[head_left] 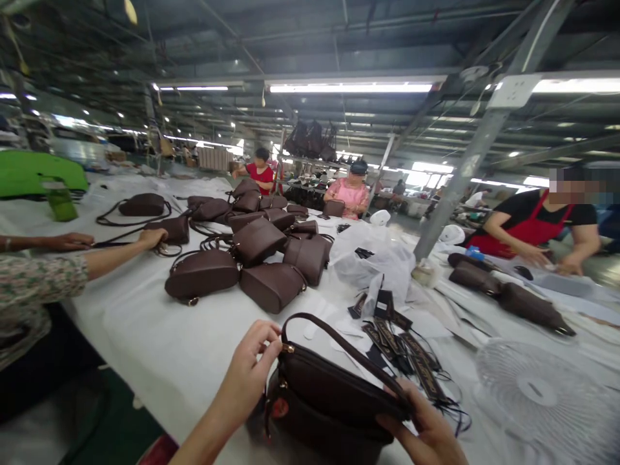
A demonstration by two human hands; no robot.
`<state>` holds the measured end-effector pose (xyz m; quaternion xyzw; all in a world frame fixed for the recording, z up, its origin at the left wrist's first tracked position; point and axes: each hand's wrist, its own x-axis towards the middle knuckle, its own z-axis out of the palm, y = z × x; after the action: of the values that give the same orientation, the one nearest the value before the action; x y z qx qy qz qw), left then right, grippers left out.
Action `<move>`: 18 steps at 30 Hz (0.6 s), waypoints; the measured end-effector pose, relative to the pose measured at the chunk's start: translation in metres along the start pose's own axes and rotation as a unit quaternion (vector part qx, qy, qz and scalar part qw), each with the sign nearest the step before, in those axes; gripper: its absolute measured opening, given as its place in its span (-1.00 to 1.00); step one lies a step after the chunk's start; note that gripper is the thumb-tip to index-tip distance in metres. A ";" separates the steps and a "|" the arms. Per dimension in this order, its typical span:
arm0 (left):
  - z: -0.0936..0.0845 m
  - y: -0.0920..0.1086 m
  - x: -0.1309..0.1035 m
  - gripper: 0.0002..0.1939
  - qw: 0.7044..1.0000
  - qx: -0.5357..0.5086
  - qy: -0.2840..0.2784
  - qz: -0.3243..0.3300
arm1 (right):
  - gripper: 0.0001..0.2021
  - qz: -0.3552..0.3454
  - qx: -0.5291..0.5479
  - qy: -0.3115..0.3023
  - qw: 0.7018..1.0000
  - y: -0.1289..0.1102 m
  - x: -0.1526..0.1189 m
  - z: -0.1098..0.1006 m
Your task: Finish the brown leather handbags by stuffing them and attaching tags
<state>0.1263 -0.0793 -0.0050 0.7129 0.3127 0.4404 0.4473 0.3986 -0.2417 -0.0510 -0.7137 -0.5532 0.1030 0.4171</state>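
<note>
A dark brown handbag (329,394) stands upright on the white-covered table right in front of me, its top zipper side facing up. My left hand (252,358) pinches its left upper corner, beside the gold zipper pull (287,348). Around the opposite end, my right hand (423,423) is closed with fingers and thumb on the bag's side. The bag's handle (334,329) arches over the top between both hands. Its lower part is in shadow and partly out of frame.
Several brown bags (259,240) lie piled ahead. Printed black hang tags (387,339) and a clear plastic bag (368,248) lie to the right, near a white fan (537,387). A co-worker's hands (154,239) hold a bag strap at left. Another person (542,226) works at right by a metal post (465,174).
</note>
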 end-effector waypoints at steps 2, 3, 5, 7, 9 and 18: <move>-0.001 -0.006 -0.001 -0.75 0.998 -0.054 -0.023 -0.034 | -0.80 -0.014 -0.021 -0.045 0.999 -0.004 0.017 -0.010; -0.001 -0.007 -0.003 -0.75 0.995 -0.080 -0.035 -0.048 | -0.80 -0.017 -0.029 -0.061 0.998 -0.006 0.025 -0.016; -0.001 -0.009 -0.008 -0.78 0.988 -0.134 -0.046 -0.065 | -0.79 -0.017 -0.040 -0.097 0.994 -0.008 0.038 -0.026; 0.001 -0.012 -0.014 -0.86 0.976 -0.199 -0.055 -0.069 | -0.76 -0.009 -0.048 -0.128 0.991 -0.008 0.046 -0.033; 0.004 -0.017 -0.018 -0.84 0.958 -0.272 -0.055 -0.074 | -0.68 -0.016 -0.083 -0.137 0.987 -0.007 0.047 -0.034; 0.021 -0.036 -0.024 -0.76 0.891 -0.404 -0.054 -0.201 | -0.59 -0.327 -0.242 -0.049 0.912 -0.068 0.041 0.012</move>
<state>0.1333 -0.0920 -0.0509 0.4153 0.2197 0.3898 0.7920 0.3582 -0.1978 0.0028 -0.5657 -0.7836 -0.1411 0.2145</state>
